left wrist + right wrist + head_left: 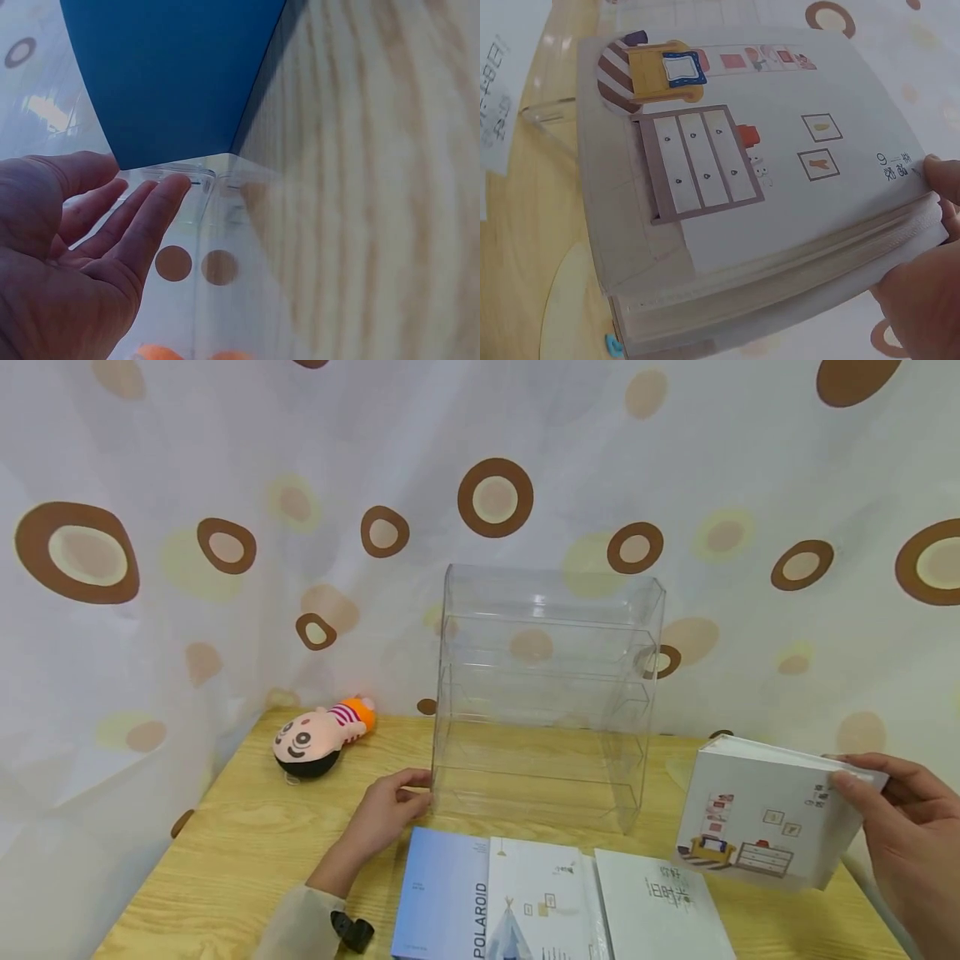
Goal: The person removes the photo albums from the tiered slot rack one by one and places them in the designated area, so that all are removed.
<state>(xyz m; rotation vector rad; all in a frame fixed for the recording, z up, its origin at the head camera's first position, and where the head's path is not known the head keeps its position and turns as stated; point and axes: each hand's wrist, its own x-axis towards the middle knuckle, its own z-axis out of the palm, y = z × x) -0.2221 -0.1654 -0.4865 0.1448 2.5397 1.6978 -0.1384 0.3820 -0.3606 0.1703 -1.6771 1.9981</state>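
My right hand point(911, 839) grips a thick white photo album point(765, 818) by its right edge, thumb on the cover and fingers behind. The album hangs tilted over the right of the table; drawn drawers and picture frames show on its cover point(795, 150). My left hand point(386, 810) has its fingers extended at the lower left side of a clear tiered rack point(540, 727). In the left wrist view the fingertips of that hand point(97, 240) reach toward the rack's edge, under the corner of a blue album point(172, 82).
A blue album point(442, 893) marked POLAROID, a white album with a tent point(536, 893) and another white album point(660, 902) lie in front of the rack. A plush doll point(322, 739) lies at the back left of the wooden table point(225, 860). A dotted curtain point(420, 443) hangs behind.
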